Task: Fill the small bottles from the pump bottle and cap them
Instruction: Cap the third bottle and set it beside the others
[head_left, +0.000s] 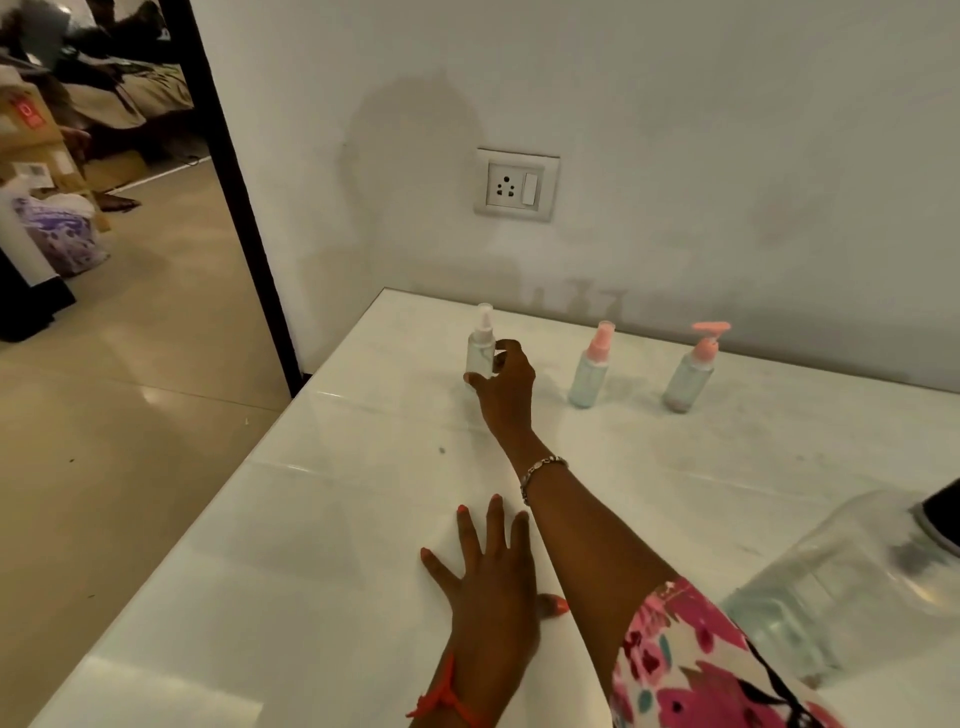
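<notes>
Three small bottles stand in a row near the wall on the white table (322, 545). My right hand (506, 382) reaches across and grips the leftmost one, a clear spray bottle (480, 348) with a clear cap. To its right stands a pale green spray bottle with a pink top (589, 369). Farthest right is a small pale green bottle with a pink pump head (691, 371). My left hand (488, 577) rests flat on the table near me, fingers spread. A large clear bottle (852, 577) with a dark top sits at the right edge, blurred and partly cut off.
The wall behind the bottles carries a power socket (516, 184). The table's left edge drops to a tiled floor (130, 389) with a black door frame (234, 197); bags and boxes lie beyond it.
</notes>
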